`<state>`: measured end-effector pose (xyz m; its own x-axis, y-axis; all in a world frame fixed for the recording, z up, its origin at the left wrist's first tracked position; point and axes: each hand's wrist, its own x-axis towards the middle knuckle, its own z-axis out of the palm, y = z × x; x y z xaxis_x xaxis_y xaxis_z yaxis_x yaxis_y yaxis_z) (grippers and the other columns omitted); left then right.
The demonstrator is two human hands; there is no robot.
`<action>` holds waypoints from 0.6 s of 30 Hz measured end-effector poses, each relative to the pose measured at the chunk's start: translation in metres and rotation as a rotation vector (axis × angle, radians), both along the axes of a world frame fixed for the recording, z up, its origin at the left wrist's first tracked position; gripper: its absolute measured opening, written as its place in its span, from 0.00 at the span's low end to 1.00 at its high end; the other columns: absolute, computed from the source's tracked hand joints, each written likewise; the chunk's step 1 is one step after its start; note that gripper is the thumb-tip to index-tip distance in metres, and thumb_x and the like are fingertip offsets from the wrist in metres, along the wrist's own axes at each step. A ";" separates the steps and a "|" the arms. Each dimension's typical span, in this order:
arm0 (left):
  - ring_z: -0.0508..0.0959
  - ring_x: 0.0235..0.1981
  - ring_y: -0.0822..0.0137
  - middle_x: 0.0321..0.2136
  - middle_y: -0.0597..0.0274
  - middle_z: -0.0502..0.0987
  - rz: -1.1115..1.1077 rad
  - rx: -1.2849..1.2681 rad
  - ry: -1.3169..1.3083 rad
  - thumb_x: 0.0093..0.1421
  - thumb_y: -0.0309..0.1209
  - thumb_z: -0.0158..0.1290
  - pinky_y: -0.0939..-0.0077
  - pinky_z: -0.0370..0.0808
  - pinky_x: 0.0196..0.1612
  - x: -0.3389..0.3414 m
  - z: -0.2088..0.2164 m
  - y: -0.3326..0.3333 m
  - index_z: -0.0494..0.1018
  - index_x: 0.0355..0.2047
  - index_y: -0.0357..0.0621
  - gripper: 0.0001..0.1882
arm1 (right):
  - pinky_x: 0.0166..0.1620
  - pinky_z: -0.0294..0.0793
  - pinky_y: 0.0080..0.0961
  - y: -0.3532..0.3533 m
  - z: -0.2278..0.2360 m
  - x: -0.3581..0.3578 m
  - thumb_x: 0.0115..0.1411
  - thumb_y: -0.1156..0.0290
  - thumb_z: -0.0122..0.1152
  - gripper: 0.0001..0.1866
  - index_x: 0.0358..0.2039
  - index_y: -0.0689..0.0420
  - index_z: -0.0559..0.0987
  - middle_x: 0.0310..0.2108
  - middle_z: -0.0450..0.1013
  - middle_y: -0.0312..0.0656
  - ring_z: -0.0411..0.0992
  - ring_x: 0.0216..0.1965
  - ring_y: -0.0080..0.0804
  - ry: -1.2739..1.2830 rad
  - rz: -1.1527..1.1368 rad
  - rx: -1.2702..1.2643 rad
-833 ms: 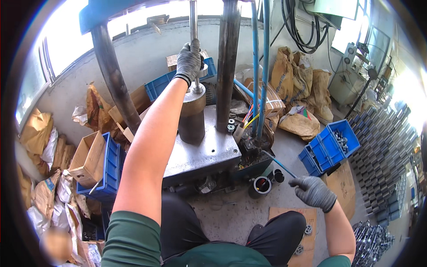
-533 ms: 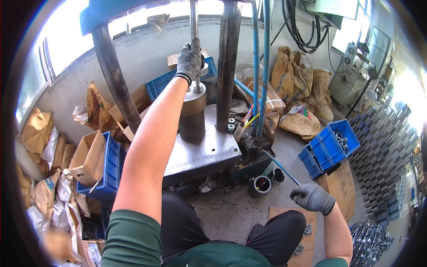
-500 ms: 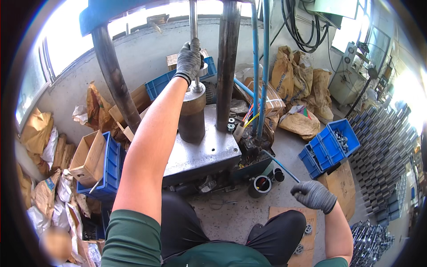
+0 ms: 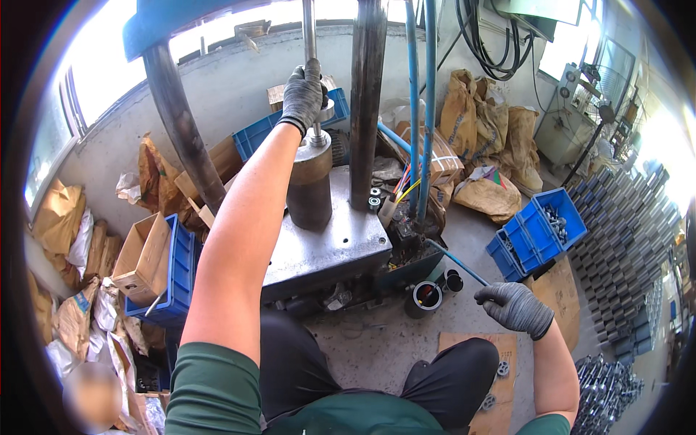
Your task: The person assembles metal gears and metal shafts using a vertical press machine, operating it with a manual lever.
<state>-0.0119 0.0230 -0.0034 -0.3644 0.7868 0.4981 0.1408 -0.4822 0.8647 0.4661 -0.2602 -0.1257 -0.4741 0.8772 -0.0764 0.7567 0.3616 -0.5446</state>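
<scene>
My left hand (image 4: 303,96), in a grey work glove, reaches up to the press and closes round the lower end of a shiny vertical metal rod (image 4: 309,32). Just below it a metal collar (image 4: 325,111) sits over a thinner shaft, standing in the top of a dark steel cylinder (image 4: 309,192). That cylinder stands upright on the press's thick steel table (image 4: 326,250). Low on the right, my right hand (image 4: 513,308), gloved alike, is wrapped round the end of a slim blue lever (image 4: 464,267). My left fingers partly hide what they grip.
Dark steel columns (image 4: 368,109) flank the cylinder. Two small bearings (image 4: 374,199) lie at the table's edge. Black cups (image 4: 423,299) stand on the floor. Blue bins (image 4: 533,235) of metal parts and stacked steel tubes (image 4: 616,239) are to the right; a blue crate (image 4: 177,261) is left.
The view has shifted slightly. My right hand has closed further round the lever's end, its fingers now more curled. My left hand keeps its grip at the rod.
</scene>
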 end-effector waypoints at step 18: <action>0.69 0.11 0.72 0.14 0.66 0.68 -0.008 0.041 -0.049 0.73 0.54 0.47 0.75 0.68 0.16 0.004 -0.001 -0.001 0.69 0.34 0.42 0.26 | 0.47 0.79 0.41 0.004 -0.004 0.004 0.61 0.65 0.60 0.13 0.43 0.56 0.84 0.37 0.81 0.51 0.80 0.41 0.51 -0.227 0.148 -0.088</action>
